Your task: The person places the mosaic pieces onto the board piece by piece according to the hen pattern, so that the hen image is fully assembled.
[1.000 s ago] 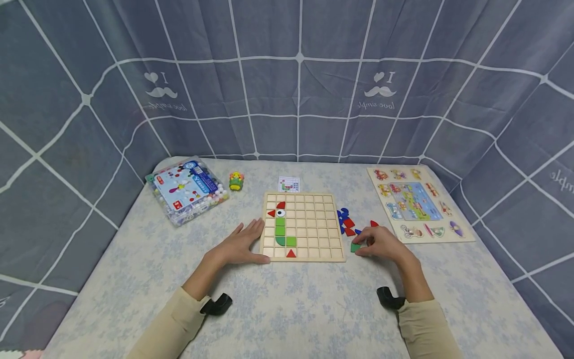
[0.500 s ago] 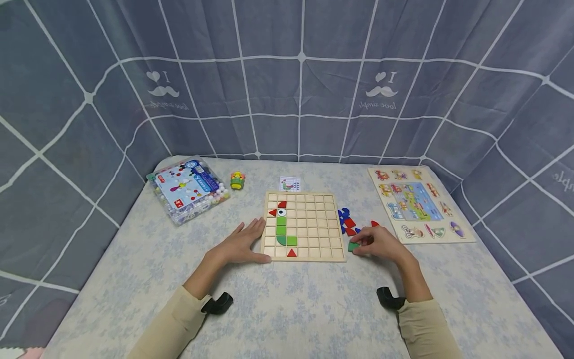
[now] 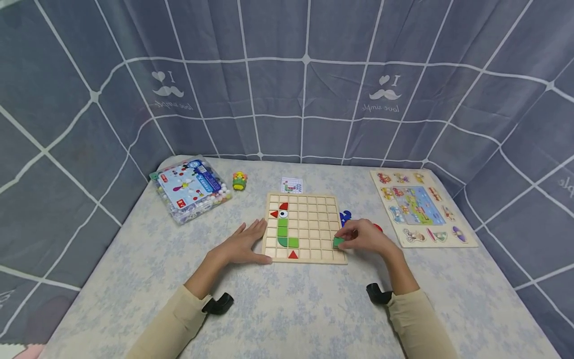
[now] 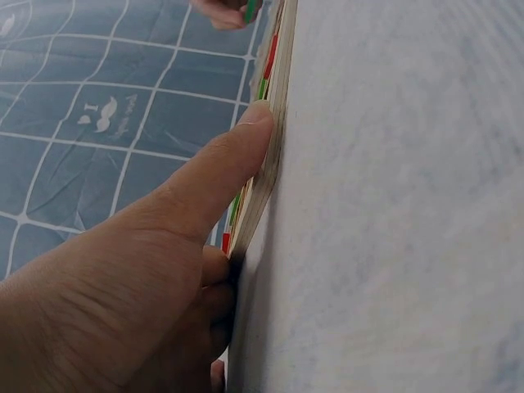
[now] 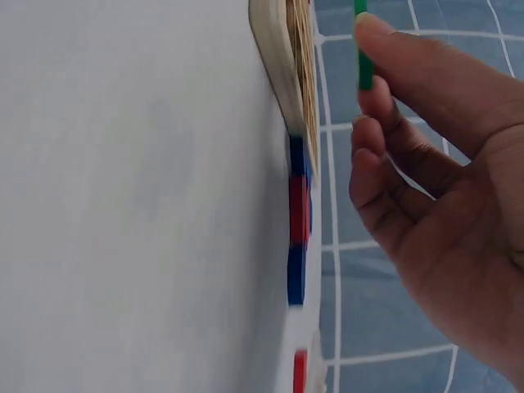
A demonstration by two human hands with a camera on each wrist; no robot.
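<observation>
A wooden grid board [image 3: 316, 225] lies on the table. Down its left columns run red, white and green tiles: an eye tile [image 3: 283, 214], green squares [image 3: 282, 232] and a red triangle [image 3: 293, 255] near the front. My left hand [image 3: 242, 248] rests against the board's left side with fingers spread, its thumb at the front left corner. Over the board's right edge, my right hand [image 3: 364, 238] pinches a green tile [image 5: 364, 70] between thumb and fingers; the right wrist view shows it edge-on, raised above the board.
Blue pieces [image 3: 345, 218] and a red piece [image 3: 378, 228] lie right of the board, partly hidden by my hand. A pattern card [image 3: 292, 185] sits behind it. Back left are a box of beads [image 3: 190, 187] and a small toy figure [image 3: 239, 180]; at right, a picture puzzle [image 3: 421, 207].
My right hand has moved left with the green tile, from the table beside the board to above its right edge. The left hand stays at the board's left side.
</observation>
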